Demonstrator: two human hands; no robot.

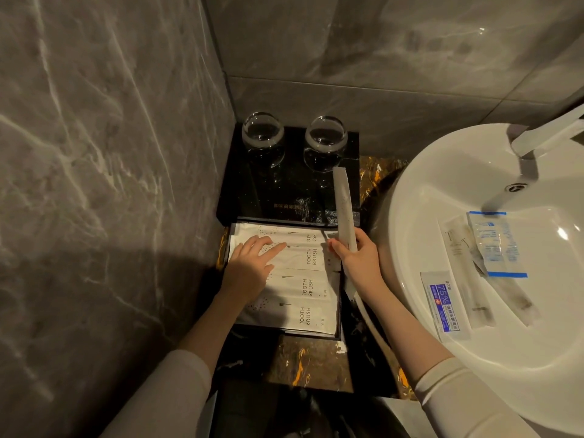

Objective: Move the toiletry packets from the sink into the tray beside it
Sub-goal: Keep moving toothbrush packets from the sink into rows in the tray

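**A long packet held over the tray's right edge, more waiting in the sink**

The right hand (354,257) has its grip closed round the lower part of a long narrow packet (343,203), thumb and fingers curled about it. The packet's long axis runs near to far, its far end reaching up past the dark glass stand (284,197) where two drinking glasses (264,134) sit. The tray (340,311) lies directly left of this hand, on the counter (313,361), and already carries four toothbrush packets (303,289) laid side by side, their long axes running left to right. So the held packet stands crosswise to them and, by the look of it, fits either along the tray's right edge or after a quarter turn.

The left hand (249,263) rests flat on the toothbrush packets with fingers spread, gripping nothing; it seems to steady them.

The remaining toiletry packets (493,245) lie in the sink (410,200), well to the right: a blue-printed wipe sachet (442,305) nearest, a clear sachet with blue bands farther off, and what may be two slim packets between them, though glare makes the count uncertain. The right hand is the nearer one to them.
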